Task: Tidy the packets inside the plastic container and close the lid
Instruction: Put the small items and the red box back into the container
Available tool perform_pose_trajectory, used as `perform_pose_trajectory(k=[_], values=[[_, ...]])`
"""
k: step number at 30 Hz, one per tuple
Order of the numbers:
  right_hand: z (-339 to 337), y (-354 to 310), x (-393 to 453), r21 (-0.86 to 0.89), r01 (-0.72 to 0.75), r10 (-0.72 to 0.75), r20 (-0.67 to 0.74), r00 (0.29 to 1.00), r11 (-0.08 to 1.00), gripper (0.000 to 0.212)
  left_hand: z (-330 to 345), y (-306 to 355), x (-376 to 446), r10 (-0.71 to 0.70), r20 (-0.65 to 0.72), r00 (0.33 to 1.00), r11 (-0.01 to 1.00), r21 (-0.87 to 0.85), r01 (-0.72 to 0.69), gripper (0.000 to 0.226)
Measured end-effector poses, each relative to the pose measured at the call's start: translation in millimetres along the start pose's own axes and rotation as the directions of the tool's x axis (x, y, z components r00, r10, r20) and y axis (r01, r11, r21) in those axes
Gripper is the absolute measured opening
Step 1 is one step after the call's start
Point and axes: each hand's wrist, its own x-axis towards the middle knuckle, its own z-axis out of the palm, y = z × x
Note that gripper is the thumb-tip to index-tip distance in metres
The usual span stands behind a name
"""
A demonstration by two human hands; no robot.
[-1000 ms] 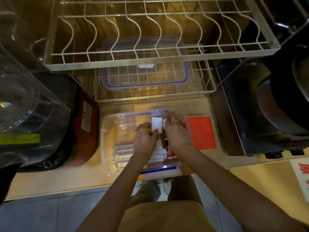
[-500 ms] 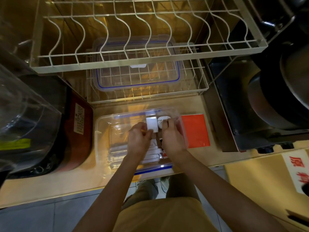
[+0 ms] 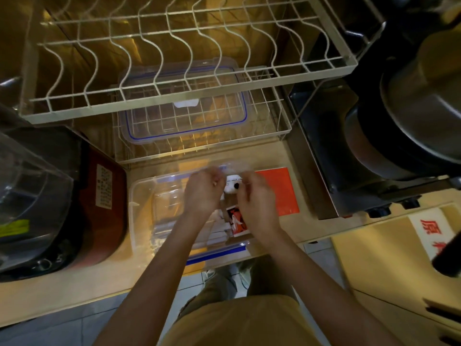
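A clear plastic container (image 3: 141, 211) with a blue seal stands on the counter in front of me. It holds flat white packets (image 3: 214, 237) and a red-and-white packet (image 3: 236, 221). Both my hands are inside it, at its far right end. My left hand (image 3: 203, 193) and my right hand (image 3: 258, 203) have their fingers curled against a small white packet (image 3: 230, 189) with a black spot that sits between them. The clear lid (image 3: 184, 126) with a blue rim lies apart, in the lower wire rack behind the container.
A two-tier wire dish rack (image 3: 174, 106) hangs over the back of the counter. An orange-red card (image 3: 278, 191) lies just to the right of the container. A dark red appliance (image 3: 104, 203) and a clear jug (image 3: 27, 196) stand to the left, and a stove with a pot (image 3: 404, 126) to the right.
The upright white card that my left hand held is no longer visible. Both hands have shifted slightly toward the container's far wall and closed in on the small white packet.
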Motion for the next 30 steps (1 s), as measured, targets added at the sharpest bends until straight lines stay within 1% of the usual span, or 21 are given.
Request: perform_pose_trajectory(k=[1, 2, 3, 4, 5, 6, 7, 8, 10, 12, 14, 15, 16, 18, 20, 22, 23, 26, 28, 30], values=[[-8.5, 0.1, -1.6, 0.162, -0.093, 0.106, -0.072, 0.992, 0.982, 0.023, -2.5, 10.1, 6.0, 0.05, 0.038, 0.998, 0.999, 0.003, -0.051, 0.017], [-16.7, 1.4, -2.9, 0.365, -0.183, 0.239, -0.114, 0.964, 0.913, 0.019, -4.9, 20.7, 12.8, 0.099, 0.078, 0.992, 0.995, 0.008, -0.1, 0.017], [-23.0, 3.8, -2.8, 0.57, -0.253, 0.383, -0.119, 0.916, 0.782, 0.018, -6.8, 32.1, 19.5, 0.142, 0.121, 0.983, 0.989, 0.015, -0.145, 0.016], [-29.5, 8.8, -2.6, 0.726, -0.309, 0.524, -0.083, 0.847, 0.614, 0.017, -8.4, 43.9, 26.2, 0.17, 0.17, 0.971, 0.984, 0.028, -0.177, 0.016], [-35.9, 14.3, -2.3, 0.829, -0.341, 0.637, -0.024, 0.771, 0.444, 0.016, -9.0, 55.3, 32.9, 0.188, 0.23, 0.955, 0.978, 0.045, -0.204, 0.017], [-41.3, 23.3, -2.5, 0.879, -0.359, 0.714, 0.029, 0.699, 0.315, 0.014, -8.3, 66.6, 39.4, 0.204, 0.296, 0.933, 0.97, 0.068, -0.234, 0.019], [-47.2, 32.5, -3.9, 0.887, -0.389, 0.762, 0.07, 0.644, 0.247, 0.011, -5.9, 76.7, 45.7, 0.218, 0.364, 0.905, 0.957, 0.099, -0.271, 0.02], [-52.0, 42.0, -6.4, 0.874, -0.438, 0.797, 0.109, 0.595, 0.208, 0.011, -1.8, 85.9, 51.3, 0.227, 0.426, 0.876, 0.943, 0.13, -0.308, 0.021], [-57.4, 57.1, -14.0, 0.831, -0.544, 0.849, 0.203, 0.488, 0.114, 0.024, 10.2, 99.2, 60.6, 0.224, 0.508, 0.832, 0.921, 0.169, -0.352, 0.024], [-57.7, 65.7, -20.1, 0.809, -0.587, 0.857, 0.322, 0.402, -0.029, 0.028, 26.2, 107.2, 67.5, 0.206, 0.567, 0.797, 0.902, 0.205, -0.379, 0.026], [-56.8, 66.9, -23.2, 0.803, -0.556, 0.821, 0.456, 0.342, -0.215, 0.024, 42.0, 110.4, 71.7, 0.158, 0.633, 0.757, 0.858, 0.291, -0.423, 0.029], [-57.1, 65.8, -23.3, 0.794, -0.537, 0.797, 0.507, 0.327, -0.285, 0.022, 48.1, 110.9, 73.6, 0.117, 0.666, 0.737, 0.833, 0.338, -0.438, 0.031], [-56.8, 65.8, -22.4, 0.785, -0.526, 0.773, 0.542, 0.33, -0.326, 0.022, 52.6, 111.3, 74.7, 0.069, 0.693, 0.718, 0.818, 0.373, -0.439, 0.032], [-57.9, 61.9, -20.5, 0.775, -0.522, 0.743, 0.574, 0.344, -0.356, 0.024, 61.2, 110.6, 77.7, -0.019, 0.723, 0.69, 0.813, 0.413, -0.411, 0.035], [-56.7, 59.7, -17.9, 0.785, -0.504, 0.74, 0.57, 0.358, -0.361, 0.02, 69.0, 107.6, 77.9, -0.074, 0.74, 0.669, 0.811, 0.435, -0.391, 0.038], [-54.9, 58.4, -15.9, 0.79, -0.495, 0.742, 0.566, 0.359, -0.363, 0.014, 73.8, 104.4, 74.9, -0.082, 0.745, 0.662, 0.812, 0.436, -0.389, 0.041], [-54.3, 58.2, -15.5, 0.793, -0.488, 0.744, 0.563, 0.358, -0.365, 0.014, 75.2, 103.0, 73.6, -0.072, 0.739, 0.67, 0.818, 0.428, -0.385, 0.042], [-57.0, 57.1, -14.8, 0.817, -0.473, 0.781, 0.517, 0.35, -0.33, 0.012, 76.8, 98.7, 69.9, -0.002, 0.686, 0.727, 0.851, 0.383, -0.36, 0.043], [-60.7, 56.5, -14.2, 0.836, -0.474, 0.818, 0.464, 0.34, -0.277, 0.013, 75.9, 98.0, 65.7, 0.041, 0.634, 0.772, 0.87, 0.357, -0.339, 0.044], [-64.5, 56.5, -14.1, 0.843, -0.496, 0.824, 0.424, 0.375, -0.208, 0.021, 70.8, 101.2, 57.6, 0.084, 0.557, 0.826, 0.89, 0.33, -0.313, 0.046]])
